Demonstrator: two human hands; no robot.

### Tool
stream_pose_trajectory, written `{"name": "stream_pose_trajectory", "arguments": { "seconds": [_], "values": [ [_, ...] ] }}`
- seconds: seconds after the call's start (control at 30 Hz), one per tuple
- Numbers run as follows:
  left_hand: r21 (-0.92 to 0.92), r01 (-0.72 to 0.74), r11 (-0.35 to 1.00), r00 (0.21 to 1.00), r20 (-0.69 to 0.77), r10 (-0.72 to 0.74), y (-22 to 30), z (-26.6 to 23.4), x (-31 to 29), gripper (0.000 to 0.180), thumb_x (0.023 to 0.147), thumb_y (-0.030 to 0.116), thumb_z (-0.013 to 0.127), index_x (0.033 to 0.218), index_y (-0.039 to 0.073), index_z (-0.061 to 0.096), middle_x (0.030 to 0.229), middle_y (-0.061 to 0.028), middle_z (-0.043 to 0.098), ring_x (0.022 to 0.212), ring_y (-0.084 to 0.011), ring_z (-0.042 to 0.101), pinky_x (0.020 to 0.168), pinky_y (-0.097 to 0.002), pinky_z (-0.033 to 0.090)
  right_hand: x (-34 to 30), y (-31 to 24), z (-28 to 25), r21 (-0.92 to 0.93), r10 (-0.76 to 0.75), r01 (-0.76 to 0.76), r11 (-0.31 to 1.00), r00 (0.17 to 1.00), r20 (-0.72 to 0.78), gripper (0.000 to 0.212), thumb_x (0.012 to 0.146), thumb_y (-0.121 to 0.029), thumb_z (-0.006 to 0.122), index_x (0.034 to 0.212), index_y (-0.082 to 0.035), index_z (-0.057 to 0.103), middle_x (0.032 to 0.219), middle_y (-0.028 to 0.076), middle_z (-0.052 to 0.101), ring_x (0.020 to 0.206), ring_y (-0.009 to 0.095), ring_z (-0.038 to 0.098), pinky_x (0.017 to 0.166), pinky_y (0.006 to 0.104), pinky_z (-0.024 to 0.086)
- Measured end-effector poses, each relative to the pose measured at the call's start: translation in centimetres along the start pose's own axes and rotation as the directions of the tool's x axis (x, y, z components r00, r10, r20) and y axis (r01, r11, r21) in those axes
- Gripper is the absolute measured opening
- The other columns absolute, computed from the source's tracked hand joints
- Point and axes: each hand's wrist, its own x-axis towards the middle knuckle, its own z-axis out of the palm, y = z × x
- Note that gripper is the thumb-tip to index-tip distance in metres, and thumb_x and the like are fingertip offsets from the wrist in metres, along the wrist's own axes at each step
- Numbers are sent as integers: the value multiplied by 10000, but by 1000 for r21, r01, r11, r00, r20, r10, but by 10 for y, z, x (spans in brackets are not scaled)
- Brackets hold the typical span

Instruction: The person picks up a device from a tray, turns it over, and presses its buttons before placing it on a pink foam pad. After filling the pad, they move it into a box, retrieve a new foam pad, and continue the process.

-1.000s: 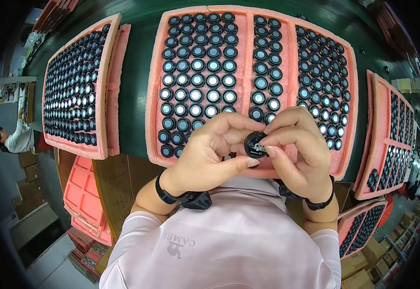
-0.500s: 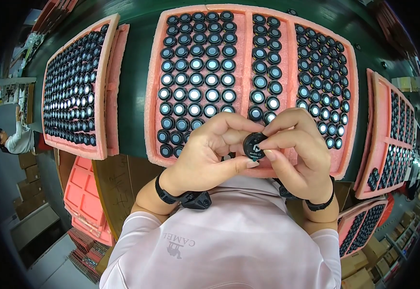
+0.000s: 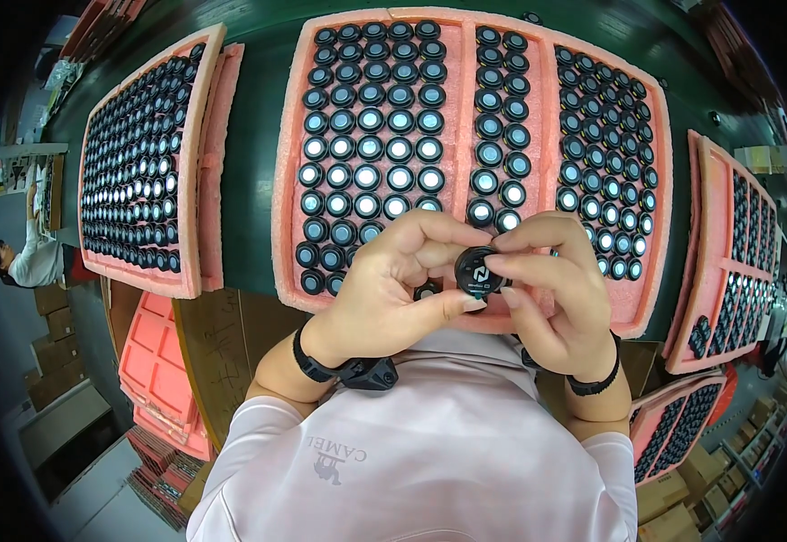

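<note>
A small round black part (image 3: 476, 271) with white markings on its face is between my two hands. My left hand (image 3: 380, 285) is closed on its left edge, with the thumb below it and the index finger above. The fingertips of my right hand (image 3: 565, 285) pinch its upper right side. Under my hands lies a pink foam tray (image 3: 458, 126), divided into sections. Rows of black round parts (image 3: 370, 147) with shiny grey-white centres fill much of it. My hands hide part of its near edge.
Another pink tray (image 3: 205, 163) of round parts stands to the left on the green table (image 3: 253, 181). More filled pink trays (image 3: 693, 253) are at the right. Below left are a stack of pink trays (image 3: 154, 348) and a cardboard box (image 3: 222, 348). A person (image 3: 32, 262) is at the far left.
The round part has turned slightly in my fingers, so its white marking sits at a different angle. My right hand has shifted a little to the left; the trays' contents look the same.
</note>
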Motion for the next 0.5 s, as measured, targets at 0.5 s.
{"name": "stream_pose_trajectory", "arguments": {
  "seconds": [0.5],
  "values": [
    [404,-206,891,978,52,203,0,-6,2,463,772,89,801,1132,-32,537,1090,-144,580,1028,-231,571,899,-352,464,-13,-4,6,43,25,-19,999,992,-126,294,735,59,669,1013,-36,674,1020,144,591,863,241,576,722,322,464]
  ]
}}
